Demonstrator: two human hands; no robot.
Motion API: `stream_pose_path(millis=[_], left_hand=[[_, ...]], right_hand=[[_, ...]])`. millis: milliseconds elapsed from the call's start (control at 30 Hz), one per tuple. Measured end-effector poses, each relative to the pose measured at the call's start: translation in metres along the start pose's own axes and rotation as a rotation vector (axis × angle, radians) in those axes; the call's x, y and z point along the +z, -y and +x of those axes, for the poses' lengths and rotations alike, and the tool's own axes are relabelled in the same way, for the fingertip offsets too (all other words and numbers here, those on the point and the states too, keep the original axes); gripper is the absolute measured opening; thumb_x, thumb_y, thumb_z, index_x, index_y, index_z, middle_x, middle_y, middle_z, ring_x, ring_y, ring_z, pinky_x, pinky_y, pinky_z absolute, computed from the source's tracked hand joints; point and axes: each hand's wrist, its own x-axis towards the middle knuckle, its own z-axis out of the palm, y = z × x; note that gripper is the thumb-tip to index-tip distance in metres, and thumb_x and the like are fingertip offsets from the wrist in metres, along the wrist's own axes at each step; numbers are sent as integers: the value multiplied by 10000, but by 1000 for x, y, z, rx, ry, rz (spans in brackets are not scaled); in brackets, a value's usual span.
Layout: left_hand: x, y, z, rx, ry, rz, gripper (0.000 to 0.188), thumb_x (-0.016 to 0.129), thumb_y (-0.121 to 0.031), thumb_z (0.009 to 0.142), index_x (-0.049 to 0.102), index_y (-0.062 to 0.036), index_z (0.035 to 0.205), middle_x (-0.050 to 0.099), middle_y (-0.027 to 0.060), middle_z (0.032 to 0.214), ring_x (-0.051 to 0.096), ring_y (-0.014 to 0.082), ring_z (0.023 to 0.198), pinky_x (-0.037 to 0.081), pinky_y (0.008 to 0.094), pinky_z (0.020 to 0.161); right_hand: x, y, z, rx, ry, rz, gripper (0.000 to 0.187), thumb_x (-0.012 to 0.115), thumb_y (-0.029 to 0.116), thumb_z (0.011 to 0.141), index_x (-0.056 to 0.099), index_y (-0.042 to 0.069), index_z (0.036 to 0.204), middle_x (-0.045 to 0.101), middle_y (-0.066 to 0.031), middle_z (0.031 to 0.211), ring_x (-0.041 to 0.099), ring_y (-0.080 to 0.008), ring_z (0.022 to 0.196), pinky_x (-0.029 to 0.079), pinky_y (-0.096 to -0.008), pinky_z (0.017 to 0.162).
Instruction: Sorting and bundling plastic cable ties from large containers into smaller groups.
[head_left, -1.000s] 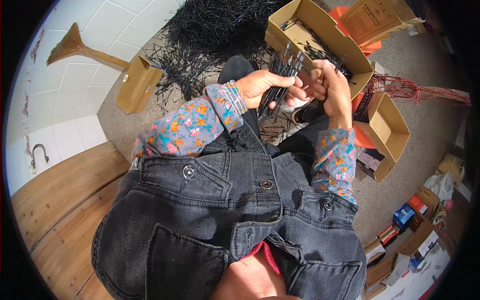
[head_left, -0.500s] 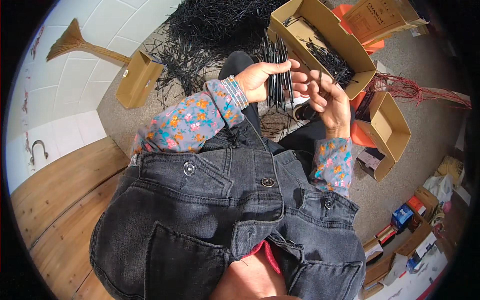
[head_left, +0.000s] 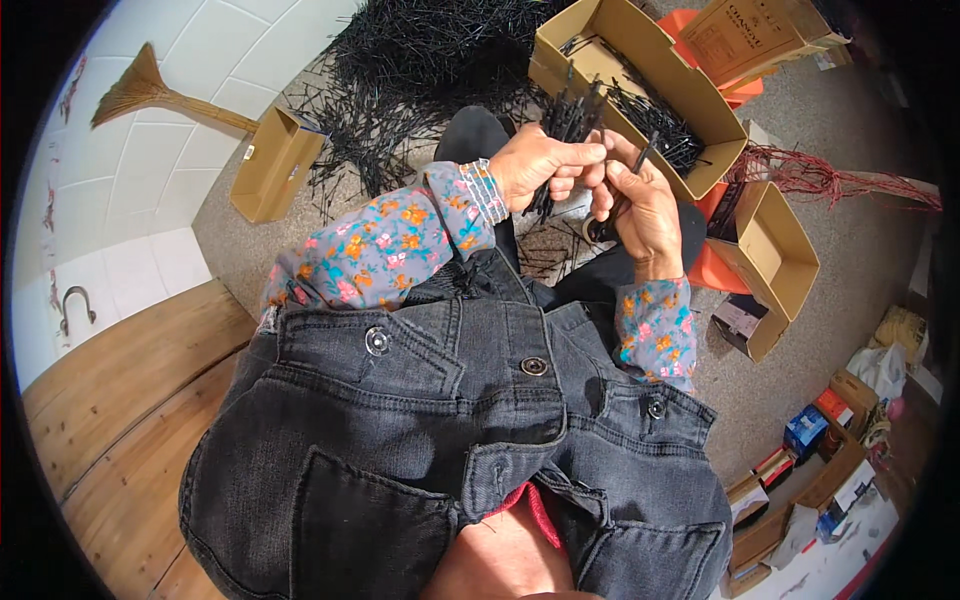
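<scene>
A bundle of thin black sticks (head_left: 570, 118) is gripped in my left hand (head_left: 532, 168), its upper ends fanning out above the fingers. Close beside it, my right hand (head_left: 648, 210) pinches a short black stick (head_left: 647, 152) between thumb and fingers. The fingertips of both hands nearly meet; whether they touch is hard to tell. Just beyond the right hand, a long cardboard box (head_left: 692, 82) holds many loose sticks of the same kind (head_left: 655, 122). A large heap of black sticks (head_left: 430, 55) covers the floor ahead, spilling to the left.
To the left, a straw broom (head_left: 135, 92) leans by a small open box (head_left: 272, 165). Another open box (head_left: 778, 250) and red wires (head_left: 835, 178) are on the right, near an orange plastic piece (head_left: 712, 270). A wooden surface (head_left: 140, 365) lies at lower left.
My hands have come together, the right one moving left toward the bundle. The left hand has turned, so the bundle now tilts and its spread-out fingers have closed in.
</scene>
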Motion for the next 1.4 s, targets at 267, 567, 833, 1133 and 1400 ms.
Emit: stream_pose_path(millis=[267, 567, 833, 1133, 1400], left_hand=[[-11, -11, 9, 60, -89, -171, 228, 592, -261, 877, 584, -40, 933, 510, -19, 669, 367, 57, 476, 326, 223, 475], [-15, -4, 10, 90, -195, -277, 225, 571, -242, 889, 576, -55, 1014, 529, -6, 698, 394, 69, 502, 337, 233, 482], [-26, -11, 4, 80, -187, -32, 242, 573, -241, 885, 581, -32, 1007, 523, -1, 658, 381, 65, 488, 328, 233, 453], [-15, -21, 3, -160, 117, 209, 252, 574, -257, 887, 593, -21, 972, 413, -40, 578, 387, 64, 484, 333, 230, 442], [-14, -7, 6, 48, -110, -19, 237, 606, -246, 869, 587, -31, 967, 433, -48, 607, 392, 60, 488, 330, 226, 439]], right_hand=[[-4, -1, -4, 75, -164, -138, 350, 502, 115, 902, 449, 19, 1235, 594, -84, 779, 472, -105, 504, 377, -211, 408], [3, -15, -9, -160, -172, -38, 211, 561, 118, 877, 573, 7, 1056, 569, -34, 734, 340, -35, 426, 241, -171, 358], [-25, 21, -8, -45, -88, -2, 131, 572, 106, 864, 608, 1, 934, 556, -29, 675, 319, -38, 401, 233, -177, 346], [-13, 19, 5, 32, -32, 14, 204, 515, 62, 874, 539, -19, 1060, 584, -55, 785, 391, -67, 466, 294, -193, 380], [-6, -7, 1, 51, -22, 19, 326, 475, 186, 923, 496, -59, 1137, 605, -118, 880, 527, -143, 571, 415, -229, 427]])
